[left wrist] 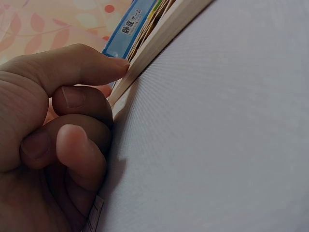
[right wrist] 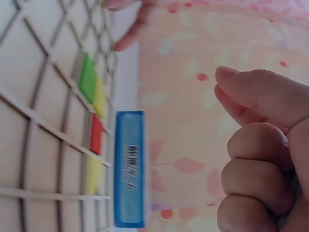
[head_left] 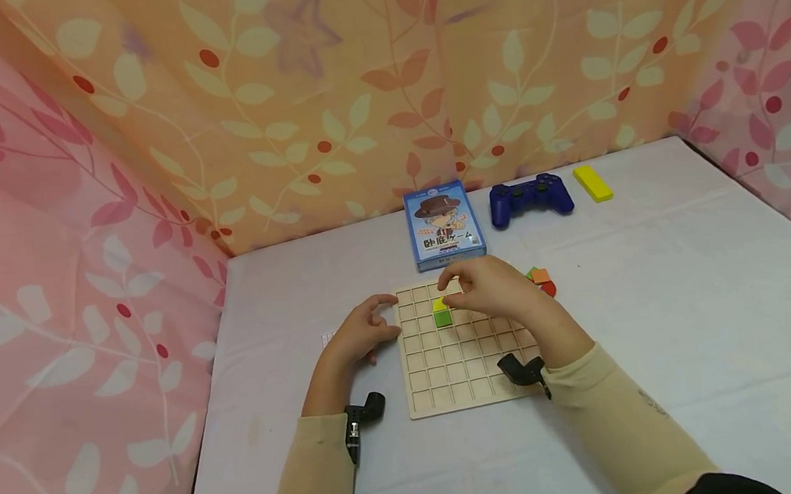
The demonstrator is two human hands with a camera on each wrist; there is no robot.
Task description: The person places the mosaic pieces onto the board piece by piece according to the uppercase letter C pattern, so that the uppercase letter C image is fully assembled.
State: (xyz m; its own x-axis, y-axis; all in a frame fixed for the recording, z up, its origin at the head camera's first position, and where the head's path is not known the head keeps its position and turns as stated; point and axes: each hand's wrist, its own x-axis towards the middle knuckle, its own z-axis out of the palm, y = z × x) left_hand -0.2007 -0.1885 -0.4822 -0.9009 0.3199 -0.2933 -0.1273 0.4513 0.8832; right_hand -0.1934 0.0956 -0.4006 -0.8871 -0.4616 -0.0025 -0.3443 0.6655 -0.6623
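While the left hand (head_left: 357, 335) touches the board (head_left: 442, 376), the right hand (head_left: 494, 289) hides part of it

Although the head view shows just a yellow tile (head_left: 439, 304) and a green tile (head_left: 443, 319) near the board's upper left, the right wrist view adds a red tile (right wrist: 96, 134) and a second yellow tile (right wrist: 93, 174), both blurred. The left hand's thumb and forefinger stand wide apart at the board's left edge, its other fingers curled in. The right hand's thumb and forefinger leave a narrow gap with nothing visible in it; whether they touch the yellow tile I cannot tell. Right of centre, that hand partly covers some loose pieces (head_left: 542, 276). A printed sheet (head_left: 327, 339) left of the board is mostly hidden by the left hand, its print unreadable. Toward the upper right, a blue box (head_left: 445, 227), a game controller (head_left: 531, 199) and a yellow block (head_left: 592, 183) lie on the table (head_left: 691, 315). Both sleeves (head_left: 312, 474) are cut off at the bottom.
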